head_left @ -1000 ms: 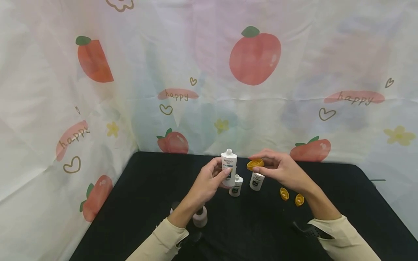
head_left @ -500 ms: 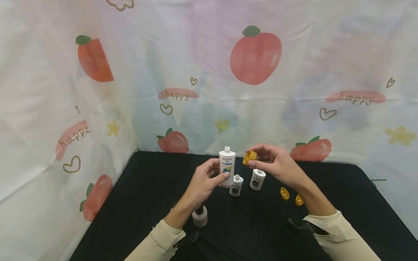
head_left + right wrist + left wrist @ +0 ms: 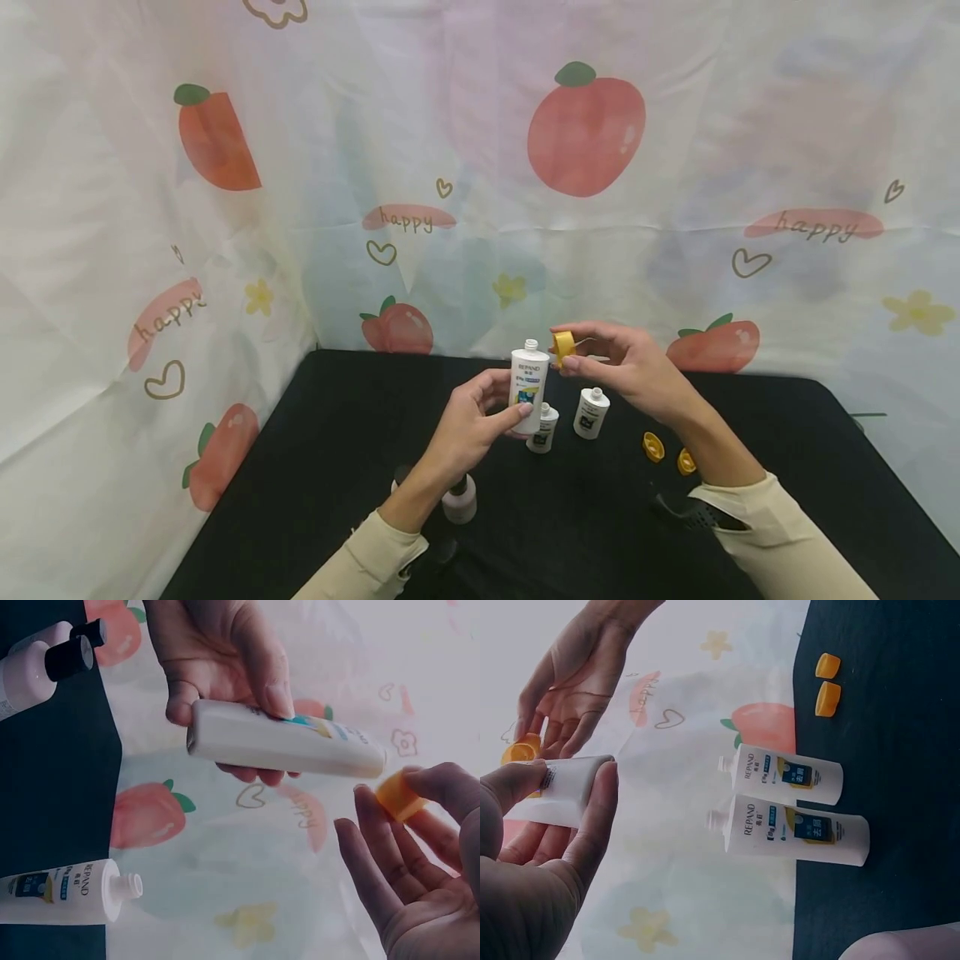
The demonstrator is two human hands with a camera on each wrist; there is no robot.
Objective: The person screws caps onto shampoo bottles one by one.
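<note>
In the head view my left hand [image 3: 468, 425] grips a white bottle [image 3: 528, 387] upright above the table, its bare neck pointing up. Between thumb and fingers, my right hand [image 3: 637, 367] pinches a yellow cap [image 3: 563, 347], tipped on its side just right of that bottle's neck. The right wrist view has the cap [image 3: 400, 796] right at the bottle's [image 3: 285, 742] top end. Two similar uncapped bottles stand on the table behind and below: one [image 3: 542, 433] partly covered by the held bottle, the other [image 3: 592, 414] under my right hand.
Two more yellow caps [image 3: 653, 447] [image 3: 686, 461] lie on the black table [image 3: 570, 533], left of my right forearm. Pinkish bottles with black caps [image 3: 459, 500] stand beside my left forearm, one partly hidden by it. A fruit-print curtain [image 3: 480, 275] hangs behind the table.
My right hand has brought the yellow cap leftward and up towards the held bottle, turning it from flat to on edge. The left hand has shifted only slightly with its bottle.
</note>
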